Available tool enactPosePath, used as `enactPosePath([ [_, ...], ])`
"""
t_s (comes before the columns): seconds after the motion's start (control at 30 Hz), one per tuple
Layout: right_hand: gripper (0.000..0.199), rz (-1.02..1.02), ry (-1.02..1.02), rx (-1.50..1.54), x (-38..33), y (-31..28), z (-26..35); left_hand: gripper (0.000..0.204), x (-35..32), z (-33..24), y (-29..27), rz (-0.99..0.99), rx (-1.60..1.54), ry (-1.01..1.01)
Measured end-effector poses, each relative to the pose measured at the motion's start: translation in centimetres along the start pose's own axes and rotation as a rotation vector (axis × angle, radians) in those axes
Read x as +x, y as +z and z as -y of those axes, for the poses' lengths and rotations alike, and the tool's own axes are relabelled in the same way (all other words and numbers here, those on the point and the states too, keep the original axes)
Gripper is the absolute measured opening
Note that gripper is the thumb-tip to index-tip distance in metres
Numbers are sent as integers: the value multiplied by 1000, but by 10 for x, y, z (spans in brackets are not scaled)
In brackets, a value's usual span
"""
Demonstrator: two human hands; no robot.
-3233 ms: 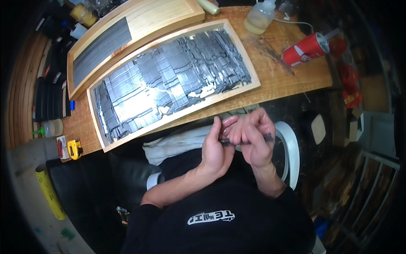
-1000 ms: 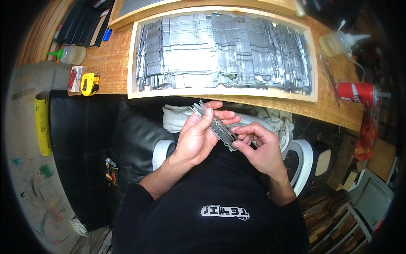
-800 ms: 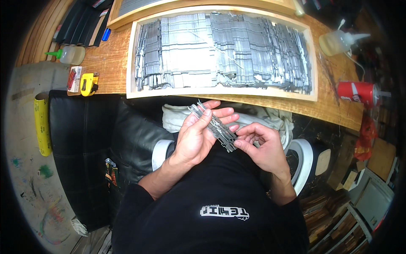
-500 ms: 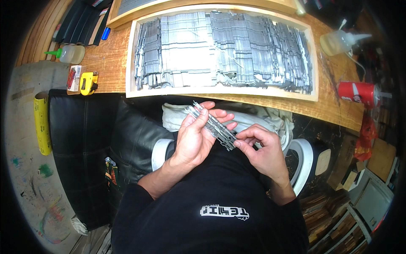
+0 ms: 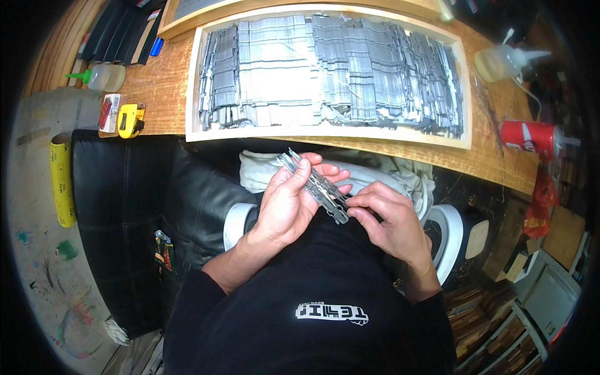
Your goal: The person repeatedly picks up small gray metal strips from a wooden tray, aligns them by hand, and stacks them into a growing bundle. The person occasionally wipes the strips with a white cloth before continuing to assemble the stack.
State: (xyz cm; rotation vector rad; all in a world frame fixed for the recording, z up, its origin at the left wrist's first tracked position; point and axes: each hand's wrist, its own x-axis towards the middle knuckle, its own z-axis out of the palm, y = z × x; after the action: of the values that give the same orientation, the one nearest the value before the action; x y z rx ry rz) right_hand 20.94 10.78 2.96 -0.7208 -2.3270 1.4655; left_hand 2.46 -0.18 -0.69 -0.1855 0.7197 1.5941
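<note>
My left hand [image 5: 282, 205] is closed round a small bundle of thin grey strips [image 5: 323, 189], its thumb lying over the upper end. The bundle slants down to the right, with uneven ends. At its lower end, my right hand [image 5: 392, 220] pinches the strips' edge between thumb and fingertips. Just beyond my hands, a shallow wooden tray [image 5: 262, 133] rests on the table, packed with rows of similar dark grey strips [image 5: 356, 69]. Glare whitens part of those rows.
On the wooden table [image 5: 165, 94] are a yellow tape measure [image 5: 130, 120], a small box [image 5: 109, 114], a green-tipped bottle [image 5: 106, 77], a clear squeeze bottle [image 5: 500, 62] and a red can [image 5: 529, 139]. A pale cloth [image 5: 262, 170] hangs below the table's edge.
The bundle has turned slightly in my left hand, and its strips are fanned a little differently. My right hand has shifted slightly at the lower end.
</note>
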Motion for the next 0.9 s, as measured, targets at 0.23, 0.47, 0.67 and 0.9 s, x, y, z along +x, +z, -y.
enactPosePath([
  [0.23, 13, 39, 145, 239, 0, -9, -7, 28, 1, -3, -3, 89, 65, -17],
  [0.47, 14, 111, 164, 399, -5, -4, -23, 25, -2, -5, 1, 75, 6, -5],
  [0.67, 18, 142, 218, 580, -8, -5, -25, 25, 0, -5, -1, 126, -20, -32],
  [0.9, 19, 74, 6, 219, -2, -14, -21, 29, 0, -7, -1, 48, 66, -51],
])
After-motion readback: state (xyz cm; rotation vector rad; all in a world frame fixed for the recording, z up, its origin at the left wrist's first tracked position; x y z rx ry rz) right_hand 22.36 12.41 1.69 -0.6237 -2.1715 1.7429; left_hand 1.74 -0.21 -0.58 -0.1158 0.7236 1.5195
